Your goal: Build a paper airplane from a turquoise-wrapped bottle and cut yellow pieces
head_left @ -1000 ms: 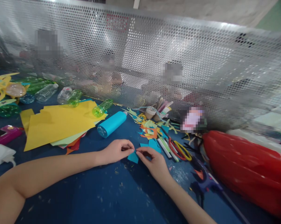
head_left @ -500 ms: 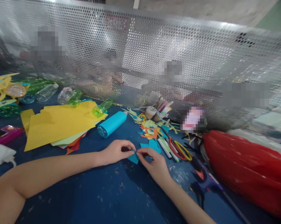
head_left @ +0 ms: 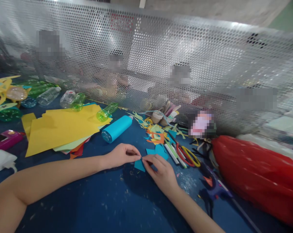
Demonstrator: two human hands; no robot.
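My left hand [head_left: 123, 155] and my right hand [head_left: 161, 170] meet fingertip to fingertip above the blue table. Both pinch a small piece of blue paper [head_left: 139, 165], whose lower part hangs below the fingers; its upper edge is hidden by them. Just behind my right hand lie more blue paper pieces [head_left: 161, 151]. Beyond my left hand a plastic bottle wrapped in blue paper [head_left: 117, 128] rests on its side. To the right of the paper pieces are scissors [head_left: 189, 156] with red and yellow handles, beside white and green sticks [head_left: 175, 154].
Yellow paper sheets [head_left: 61, 127] and several plastic bottles [head_left: 48, 96] lie at left. Paper scraps [head_left: 158, 134] spread toward a perforated metal screen [head_left: 146, 55]. A glue gun [head_left: 218, 189] and a red plastic bag [head_left: 255, 174] are at right; a phone [head_left: 201, 124] leans behind.
My fingertips have shifted slightly, and the left fingers sit closer together. The blue paper has turned a little between them. Everything else on the table stays put.
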